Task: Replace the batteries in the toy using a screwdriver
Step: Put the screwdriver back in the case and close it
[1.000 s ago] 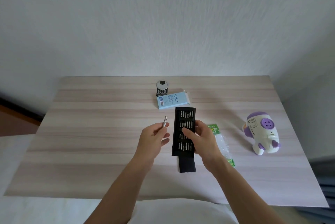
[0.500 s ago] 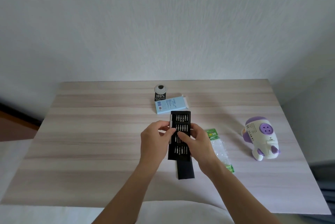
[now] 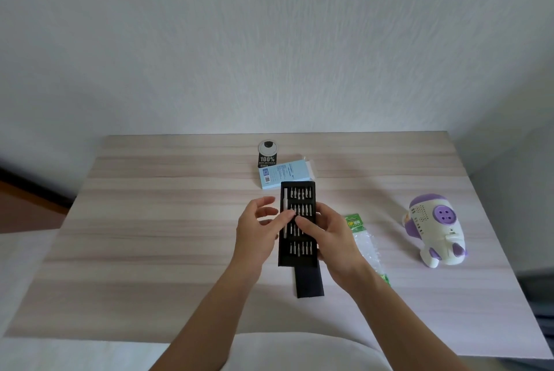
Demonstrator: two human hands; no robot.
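Note:
A black screwdriver-bit case point(image 3: 299, 256) lies open at the middle of the wooden table point(image 3: 150, 220), with rows of silver bits in it. The silver screwdriver handle point(image 3: 285, 205) lies in the slot along the case's left side. My left hand point(image 3: 257, 235) is beside the case with fingers spread, and its thumb rests on the handle. My right hand point(image 3: 332, 238) grips the case's right side, its thumb lying across the bits. The white and purple toy point(image 3: 434, 229) stands at the right. A battery pack point(image 3: 364, 238) in clear plastic with a green card lies right of the case.
The case's black sleeve point(image 3: 310, 280) sticks out below it toward me. A light blue box point(image 3: 284, 174) and a small black tag with a round top point(image 3: 267, 153) lie behind the case. The wall rises right behind the table's far edge.
My left hand carried the silver handle from the left over to the case and laid it in the left slot. Its fingers have now opened. My right hand stayed on the case.

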